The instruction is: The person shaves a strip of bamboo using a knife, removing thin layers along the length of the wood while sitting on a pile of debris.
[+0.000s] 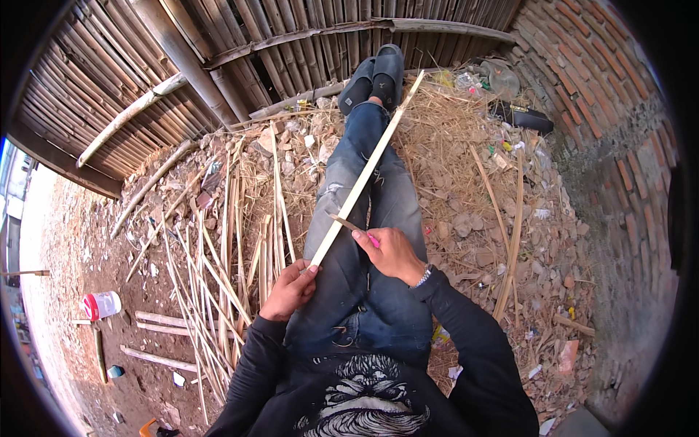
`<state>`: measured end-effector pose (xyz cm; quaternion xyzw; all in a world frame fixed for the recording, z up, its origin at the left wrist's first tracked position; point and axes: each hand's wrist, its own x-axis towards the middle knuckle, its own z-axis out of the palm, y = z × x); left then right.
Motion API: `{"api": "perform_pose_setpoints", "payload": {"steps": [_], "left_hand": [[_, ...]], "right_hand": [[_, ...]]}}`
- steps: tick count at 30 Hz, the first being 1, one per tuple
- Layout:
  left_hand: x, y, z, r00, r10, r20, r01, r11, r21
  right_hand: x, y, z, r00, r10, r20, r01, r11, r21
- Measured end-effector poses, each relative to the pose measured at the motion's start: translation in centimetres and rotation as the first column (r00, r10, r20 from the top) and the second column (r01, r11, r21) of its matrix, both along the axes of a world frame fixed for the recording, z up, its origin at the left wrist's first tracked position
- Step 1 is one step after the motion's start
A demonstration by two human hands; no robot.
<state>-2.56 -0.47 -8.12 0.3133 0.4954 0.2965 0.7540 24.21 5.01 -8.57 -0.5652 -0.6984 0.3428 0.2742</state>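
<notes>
A long pale bamboo strip (368,171) lies slantwise over my outstretched legs, its far tip beside my dark shoes. My left hand (293,287) is closed on the strip's near end, thumb on top. In my right hand (391,253) is a knife (342,221) with a pink handle, most of which is hidden in my fist. Its narrow, brownish blade points left and crosses the strip a little beyond my left hand. Whether the edge touches the strip I cannot tell.
Several split bamboo strips (211,291) are piled on the ground at my left. A red-and-white container (101,306) stands farther left. Longer strips (514,240) lie at my right, before a brick wall (626,167). A bamboo wall (291,44) rises beyond my feet.
</notes>
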Motion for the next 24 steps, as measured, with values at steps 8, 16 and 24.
{"api": "perform_pose_setpoints", "payload": {"steps": [8, 16, 24], "left_hand": [[1.4, 1.4, 0.0, 0.980, 0.068, 0.185, -0.041, 0.989, -0.145], [1.7, 0.7, -0.5, 0.976, 0.082, 0.204, -0.055, 0.989, -0.136], [1.9, 0.0, -1.0, 0.983, 0.120, 0.137, -0.105, 0.988, -0.110]], "right_hand": [[-5.1, -2.5, -1.1, 0.998, 0.037, -0.041, -0.034, 0.997, 0.071], [-5.2, -3.1, -1.1, 0.994, 0.110, -0.022, -0.108, 0.991, 0.072], [-5.4, -3.0, -1.5, 0.993, 0.113, 0.036, -0.117, 0.984, 0.137]]}}
